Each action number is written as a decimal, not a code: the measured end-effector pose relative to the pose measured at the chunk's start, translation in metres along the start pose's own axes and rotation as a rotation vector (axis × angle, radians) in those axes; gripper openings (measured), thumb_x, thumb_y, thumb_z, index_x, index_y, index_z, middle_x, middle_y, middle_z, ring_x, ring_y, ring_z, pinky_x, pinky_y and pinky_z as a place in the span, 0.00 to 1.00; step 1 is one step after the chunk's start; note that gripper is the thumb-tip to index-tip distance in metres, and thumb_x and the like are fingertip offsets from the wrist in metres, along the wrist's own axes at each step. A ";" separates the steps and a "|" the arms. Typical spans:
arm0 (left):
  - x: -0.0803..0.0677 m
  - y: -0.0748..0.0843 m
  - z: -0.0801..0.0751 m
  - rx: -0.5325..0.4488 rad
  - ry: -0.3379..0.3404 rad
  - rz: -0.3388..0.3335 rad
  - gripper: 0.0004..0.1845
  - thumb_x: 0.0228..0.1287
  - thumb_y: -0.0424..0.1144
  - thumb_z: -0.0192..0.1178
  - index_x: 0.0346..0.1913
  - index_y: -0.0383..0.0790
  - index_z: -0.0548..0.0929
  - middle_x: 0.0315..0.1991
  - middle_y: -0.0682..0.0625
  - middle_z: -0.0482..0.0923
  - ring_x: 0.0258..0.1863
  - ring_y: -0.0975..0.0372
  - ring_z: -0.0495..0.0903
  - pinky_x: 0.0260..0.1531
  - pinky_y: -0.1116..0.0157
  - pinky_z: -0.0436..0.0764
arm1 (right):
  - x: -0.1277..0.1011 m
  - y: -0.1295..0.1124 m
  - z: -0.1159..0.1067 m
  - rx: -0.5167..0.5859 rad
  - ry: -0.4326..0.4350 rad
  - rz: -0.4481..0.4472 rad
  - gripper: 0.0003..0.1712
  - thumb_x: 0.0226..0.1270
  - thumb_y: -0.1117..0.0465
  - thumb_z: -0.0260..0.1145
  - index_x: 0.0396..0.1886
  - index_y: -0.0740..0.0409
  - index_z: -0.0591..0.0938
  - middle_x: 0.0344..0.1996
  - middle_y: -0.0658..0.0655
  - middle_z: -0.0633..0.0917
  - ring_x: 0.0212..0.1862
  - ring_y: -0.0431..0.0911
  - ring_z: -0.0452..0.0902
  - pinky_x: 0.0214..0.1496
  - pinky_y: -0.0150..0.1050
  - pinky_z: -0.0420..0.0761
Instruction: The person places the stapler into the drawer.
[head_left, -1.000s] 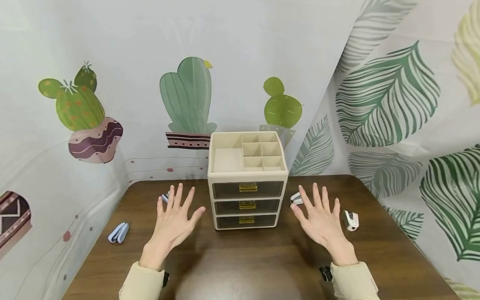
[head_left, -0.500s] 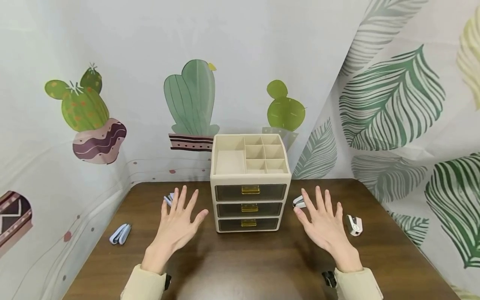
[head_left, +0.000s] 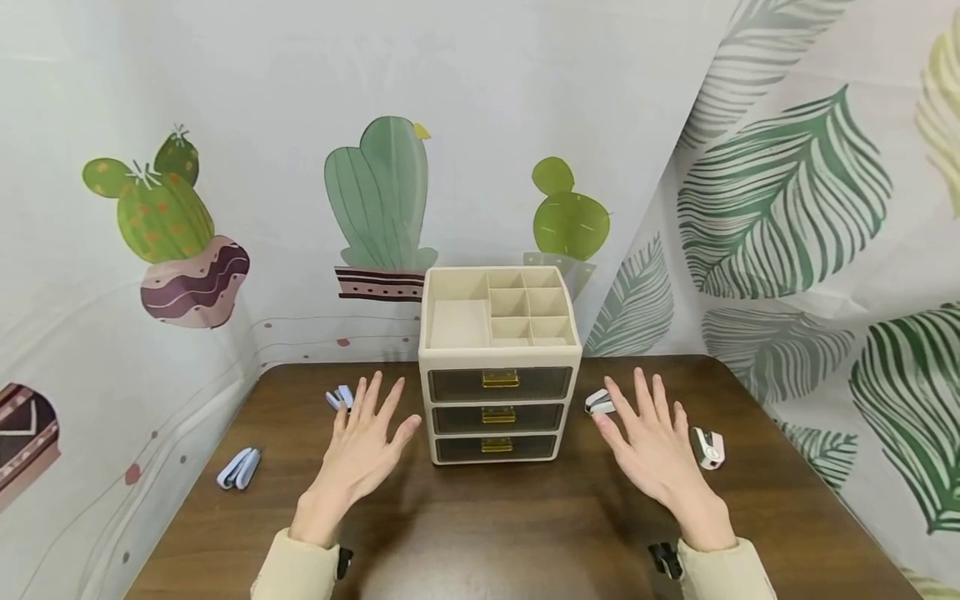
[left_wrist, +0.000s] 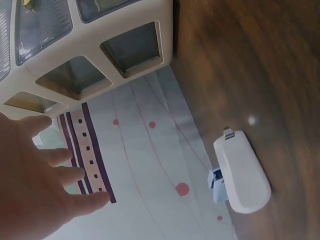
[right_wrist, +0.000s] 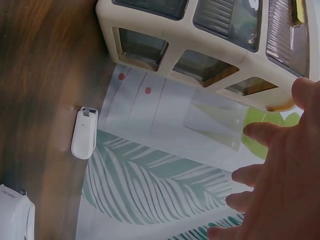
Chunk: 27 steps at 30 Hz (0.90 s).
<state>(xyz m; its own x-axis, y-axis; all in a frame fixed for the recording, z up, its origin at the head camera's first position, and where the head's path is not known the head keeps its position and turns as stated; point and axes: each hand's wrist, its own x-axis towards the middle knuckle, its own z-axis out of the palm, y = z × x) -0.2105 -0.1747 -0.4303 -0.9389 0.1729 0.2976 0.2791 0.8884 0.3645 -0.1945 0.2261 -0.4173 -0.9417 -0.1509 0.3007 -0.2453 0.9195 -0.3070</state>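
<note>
My left hand [head_left: 363, 446] hovers over the brown table [head_left: 480, 533], fingers straight and spread, holding nothing; it lies just left of the cream drawer organiser [head_left: 498, 367]. My right hand [head_left: 651, 450] mirrors it on the organiser's right side, likewise flat, fingers fanned, empty. The organiser stands upright at the table's far middle, against the cactus-printed backdrop [head_left: 378, 200]; its three smoky drawers with gold pulls all sit flush, and its top is divided into one large tray and six small cells.

Four small staplers lie on the table. One white-and-blue stapler [head_left: 340, 397] rests just beyond my left fingertips; the left wrist view shows it [left_wrist: 241, 172] clear of the hand. A second, pale blue stapler [head_left: 238, 467] lies well apart near the left edge. On the right, a white stapler [head_left: 597, 402] lies beside my index finger; whether finger and stapler touch is hard to tell from the head view, though the right wrist view shows it [right_wrist: 83, 133] apart from the fingers. A fourth stapler [head_left: 707, 448] lies just right of my right hand.
</note>
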 end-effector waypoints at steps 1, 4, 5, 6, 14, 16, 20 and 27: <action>0.000 0.000 0.000 -0.015 0.001 -0.001 0.38 0.73 0.67 0.38 0.78 0.52 0.53 0.78 0.45 0.38 0.76 0.50 0.35 0.67 0.38 0.43 | 0.000 -0.001 -0.001 0.006 0.003 -0.003 0.37 0.77 0.36 0.42 0.78 0.47 0.56 0.77 0.64 0.42 0.76 0.58 0.25 0.66 0.71 0.39; -0.001 0.000 0.003 -0.064 0.006 -0.005 0.38 0.72 0.66 0.40 0.78 0.53 0.52 0.78 0.45 0.40 0.76 0.49 0.38 0.67 0.38 0.47 | -0.001 -0.003 -0.001 0.021 0.005 -0.007 0.36 0.77 0.37 0.42 0.77 0.48 0.59 0.77 0.64 0.43 0.76 0.58 0.26 0.66 0.71 0.40; -0.001 0.000 0.003 -0.074 0.008 -0.005 0.38 0.72 0.67 0.41 0.78 0.54 0.52 0.78 0.45 0.40 0.76 0.49 0.39 0.67 0.38 0.49 | -0.001 -0.004 -0.002 0.025 0.006 -0.009 0.35 0.77 0.38 0.42 0.77 0.49 0.60 0.77 0.65 0.44 0.76 0.58 0.27 0.66 0.71 0.41; -0.001 0.000 0.004 -0.084 0.013 -0.003 0.38 0.72 0.66 0.42 0.78 0.53 0.52 0.78 0.44 0.42 0.76 0.48 0.41 0.66 0.38 0.51 | -0.002 -0.005 -0.002 0.030 0.007 -0.011 0.35 0.78 0.38 0.42 0.76 0.49 0.61 0.77 0.65 0.44 0.76 0.59 0.27 0.66 0.71 0.41; 0.000 0.004 0.009 -0.182 0.029 -0.016 0.37 0.71 0.65 0.46 0.77 0.53 0.56 0.76 0.45 0.51 0.71 0.43 0.56 0.58 0.34 0.62 | -0.002 -0.010 -0.005 0.067 0.086 -0.061 0.34 0.76 0.40 0.50 0.72 0.53 0.68 0.76 0.66 0.50 0.76 0.60 0.31 0.67 0.70 0.44; 0.000 0.005 0.011 -0.211 0.031 -0.023 0.37 0.71 0.64 0.47 0.76 0.52 0.58 0.75 0.45 0.54 0.70 0.43 0.58 0.57 0.34 0.63 | -0.002 -0.012 -0.007 0.077 0.117 -0.081 0.32 0.75 0.41 0.52 0.71 0.54 0.70 0.75 0.67 0.52 0.76 0.60 0.34 0.66 0.70 0.46; 0.000 0.006 0.017 -0.289 0.042 -0.031 0.36 0.71 0.64 0.48 0.74 0.50 0.63 0.73 0.46 0.59 0.69 0.47 0.61 0.61 0.40 0.64 | -0.001 -0.018 -0.011 0.096 0.187 -0.121 0.29 0.75 0.44 0.55 0.67 0.55 0.74 0.74 0.66 0.57 0.76 0.61 0.40 0.63 0.71 0.51; 0.003 0.008 0.031 -0.389 0.095 -0.033 0.31 0.71 0.60 0.53 0.68 0.43 0.73 0.65 0.45 0.71 0.65 0.49 0.69 0.61 0.46 0.68 | -0.001 -0.037 -0.016 0.164 0.352 -0.137 0.23 0.70 0.51 0.64 0.59 0.56 0.80 0.69 0.62 0.67 0.70 0.61 0.58 0.57 0.68 0.62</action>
<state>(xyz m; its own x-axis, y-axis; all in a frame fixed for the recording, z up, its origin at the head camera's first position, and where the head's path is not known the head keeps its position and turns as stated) -0.2170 -0.1538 -0.4541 -0.9311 0.0909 0.3533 0.3215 0.6624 0.6766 -0.1812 0.1981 -0.3915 -0.7685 -0.1082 0.6306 -0.4229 0.8255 -0.3737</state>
